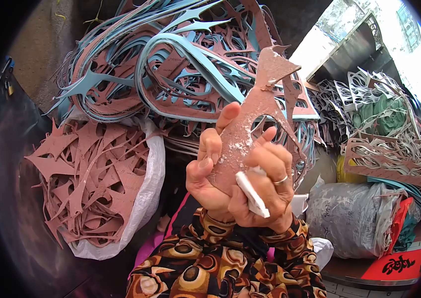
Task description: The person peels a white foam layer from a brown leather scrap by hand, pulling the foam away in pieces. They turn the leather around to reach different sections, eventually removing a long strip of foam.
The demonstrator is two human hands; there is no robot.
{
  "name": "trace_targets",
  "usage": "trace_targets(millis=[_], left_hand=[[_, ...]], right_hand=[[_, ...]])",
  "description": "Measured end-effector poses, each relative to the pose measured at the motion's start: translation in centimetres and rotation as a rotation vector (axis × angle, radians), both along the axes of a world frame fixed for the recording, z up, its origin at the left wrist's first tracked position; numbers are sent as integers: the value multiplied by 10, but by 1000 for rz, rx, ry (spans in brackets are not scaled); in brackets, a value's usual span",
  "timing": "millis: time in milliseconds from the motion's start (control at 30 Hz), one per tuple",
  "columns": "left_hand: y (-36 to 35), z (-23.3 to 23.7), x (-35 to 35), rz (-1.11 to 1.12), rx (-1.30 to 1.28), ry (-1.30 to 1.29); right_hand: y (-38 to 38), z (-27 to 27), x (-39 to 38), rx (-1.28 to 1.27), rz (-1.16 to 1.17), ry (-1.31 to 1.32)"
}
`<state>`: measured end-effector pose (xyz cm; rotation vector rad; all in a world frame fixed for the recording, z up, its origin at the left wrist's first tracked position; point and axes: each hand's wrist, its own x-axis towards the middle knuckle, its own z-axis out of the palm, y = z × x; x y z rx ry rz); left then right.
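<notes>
- My left grip [205, 184] is closed on a pinkish-brown, irregularly cut flat sheet [240, 131] with pointed corners and a curved opening, held up at the centre of my view, its far tip towards 1 o'clock.
- My right grip [272, 191], a silver-coloured ring on one finger, is closed around a flat, white, narrow slab [252, 195]. Its fingers overlap the sheet; I cannot tell whether they press it.
- White crumbs speckle the sheet's face beside those fingers.
- From my hands, at 9 o'clock, a white woven sack [155, 171] holds jagged pinkish-brown offcuts [79, 174].
- At 11 o'clock lies a large heap of light-blue and pinkish-brown cut-out strips [190, 49].
- At 2 o'clock, pale tangled scraps surround a dark-green bundle [386, 114].
- At 4 o'clock sits a grey plastic-wrapped bundle [344, 218]; beyond it, a red sheet with black writing [379, 270].
</notes>
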<state>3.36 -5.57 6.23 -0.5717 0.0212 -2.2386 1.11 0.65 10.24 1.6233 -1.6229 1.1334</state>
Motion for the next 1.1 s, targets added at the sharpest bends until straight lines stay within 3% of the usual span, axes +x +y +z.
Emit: trace_targets(millis=[33, 167, 367, 567, 633, 767, 1000, 1100], left_hand=[[0, 1, 1, -5, -21, -14], [-7, 3, 5, 10, -50, 84], [-10, 1, 3, 48, -102, 27], [-9, 5, 1, -18, 60, 49], [-11, 5, -1, 13, -24, 128], [-10, 5, 1, 34, -14, 131], [-9, 2, 1, 90, -30, 245], [-5, 7, 4, 89, 34, 202]], right_hand=[[-4, 3, 1, -79, -20, 34], [1, 6, -3, 71, 66, 103], [4, 2, -1, 81, 65, 47], [13, -13, -4, -14, 61, 6], [14, -10, -6, 20, -39, -72], [17, -7, -5, 123, -47, 64], [14, -7, -7, 66, 40, 228], [10, -5, -2, 44, 12, 138]])
